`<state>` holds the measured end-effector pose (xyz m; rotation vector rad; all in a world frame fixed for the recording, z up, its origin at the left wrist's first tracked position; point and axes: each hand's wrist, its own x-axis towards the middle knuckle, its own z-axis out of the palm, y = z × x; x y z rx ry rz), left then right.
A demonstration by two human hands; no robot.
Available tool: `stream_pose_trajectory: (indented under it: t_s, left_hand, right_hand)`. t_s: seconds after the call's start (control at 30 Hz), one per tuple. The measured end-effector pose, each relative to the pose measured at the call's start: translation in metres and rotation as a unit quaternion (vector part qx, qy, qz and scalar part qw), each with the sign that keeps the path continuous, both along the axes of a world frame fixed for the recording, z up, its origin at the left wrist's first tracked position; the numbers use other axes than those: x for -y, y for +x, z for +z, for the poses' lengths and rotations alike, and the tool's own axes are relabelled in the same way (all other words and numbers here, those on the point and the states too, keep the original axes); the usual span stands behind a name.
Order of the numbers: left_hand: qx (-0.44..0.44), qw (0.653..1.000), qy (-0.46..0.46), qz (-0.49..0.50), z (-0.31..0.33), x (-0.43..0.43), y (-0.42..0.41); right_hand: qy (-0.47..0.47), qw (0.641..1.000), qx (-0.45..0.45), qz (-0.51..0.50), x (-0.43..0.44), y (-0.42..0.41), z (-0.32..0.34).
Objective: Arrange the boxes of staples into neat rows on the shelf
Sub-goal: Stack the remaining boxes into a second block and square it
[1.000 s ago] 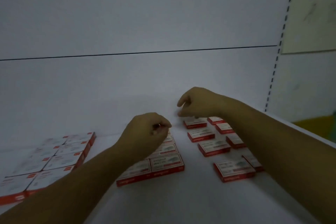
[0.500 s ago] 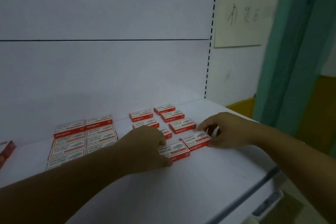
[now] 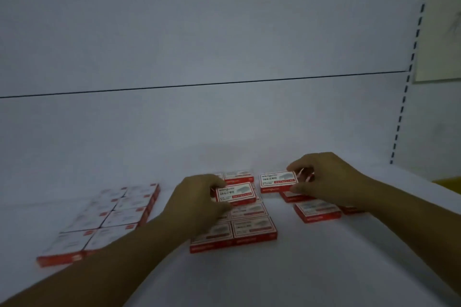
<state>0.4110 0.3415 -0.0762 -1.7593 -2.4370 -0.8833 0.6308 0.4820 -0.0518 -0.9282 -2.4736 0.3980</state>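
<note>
While both hands work over the white shelf (image 3: 287,279), each holds one box of staples. The left hand (image 3: 199,198) has its fingers curled round the left end of a red-and-white box (image 3: 235,193). This box is raised, its printed face tilted toward the camera, over the middle block (image 3: 252,230) of boxes. That block lies in two close columns with red edges facing forward.

The right hand (image 3: 326,182) pinches the right end of a second box (image 3: 278,181) between thumb and fingers. The second box sits just right of the first, apart from it, and over the rear of the loose boxes (image 3: 316,213). Whether it touches the one beneath cannot be told. The loose boxes lie spaced apart, not flush.

A left block (image 3: 109,217) of boxes lies flat in two tight columns, well apart from the hands; its print is blurred. A white back panel (image 3: 199,32) rises behind the shelf, and a slotted upright (image 3: 411,70) stands at its right edge.
</note>
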Motion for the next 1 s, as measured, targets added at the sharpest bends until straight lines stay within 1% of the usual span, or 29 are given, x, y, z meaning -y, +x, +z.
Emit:
stream_pose_trajectory:
  t_s: [0.07,0.17,0.3,0.43,0.67,0.83,1.0]
  left_hand:
    - [0.04,0.998,0.01,0.046,-0.001,0.002,-0.019]
    - [0.083,0.993,0.009,0.087,-0.007,0.001,-0.035]
    - [0.148,0.984,0.028,0.095,-0.023,0.001,-0.043]
    - [0.195,0.974,0.064,0.1,-0.025,-0.004,-0.047]
    - [0.208,0.968,0.086,0.11,-0.023,-0.01,-0.047]
    - [0.207,0.967,0.092,0.115,-0.026,-0.011,-0.047]
    - [0.186,0.973,0.07,0.115,-0.024,-0.01,-0.045]
  right_hand:
    - [0.005,1.0,0.008,0.017,0.0,-0.032,-0.002]
    - [0.0,0.999,0.035,0.024,0.0,-0.067,-0.013]
    - [-0.03,0.999,0.02,0.018,-0.007,-0.08,-0.031]
    - [-0.026,1.0,0.015,0.001,-0.012,-0.085,-0.038]
    - [0.012,1.0,-0.008,-0.015,-0.013,-0.096,-0.049]
    - [0.01,1.0,0.008,-0.011,-0.01,-0.097,-0.049]
    - [0.042,0.993,0.109,0.034,0.0,-0.094,-0.039]
